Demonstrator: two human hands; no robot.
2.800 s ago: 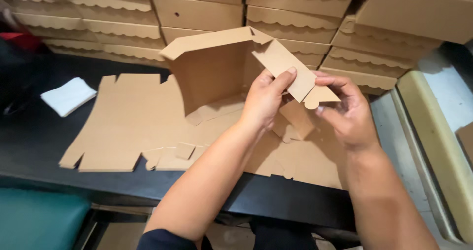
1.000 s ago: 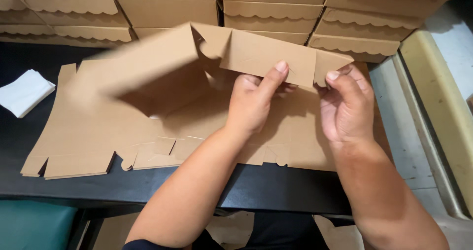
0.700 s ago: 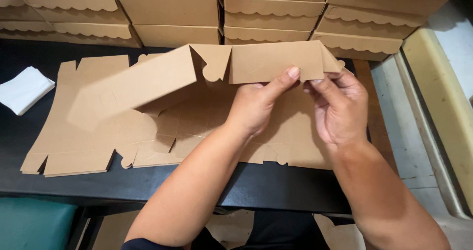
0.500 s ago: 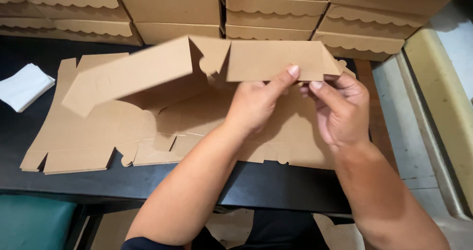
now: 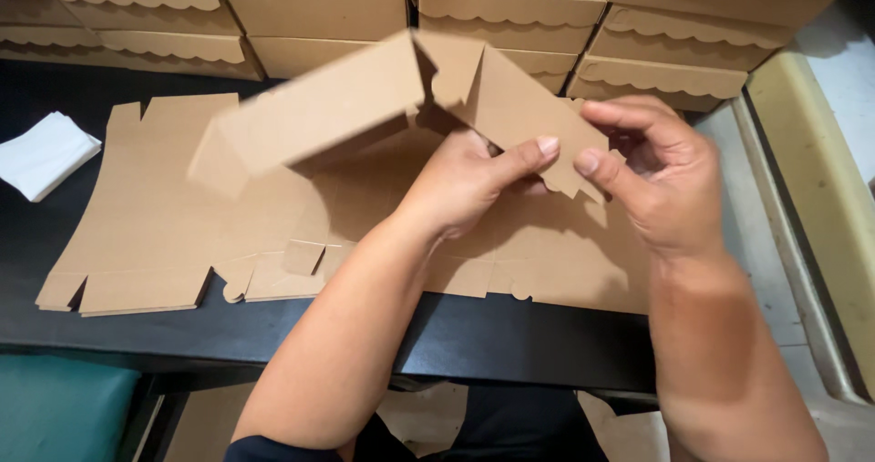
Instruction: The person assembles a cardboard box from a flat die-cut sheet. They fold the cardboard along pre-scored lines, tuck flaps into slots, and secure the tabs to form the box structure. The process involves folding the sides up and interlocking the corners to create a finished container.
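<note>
A half-folded brown cardboard box is held up above the table, its long side wall tilted toward the left. My left hand grips its right-hand panel from below, thumb pressed on the panel's lower edge. My right hand pinches the same panel's right end between thumb and fingers. Under the box lies a stack of flat die-cut cardboard blanks with small tabs along the near edge.
Folded brown boxes with scalloped lids are stacked in rows along the back. A white folded cloth lies at far left on the black table. A pale yellow ledge runs along the right. A teal seat sits at bottom left.
The box has been turned and tilted: the right panel now slants down to the right and the left wall has swung upward. Both hands stayed on the right panel.
</note>
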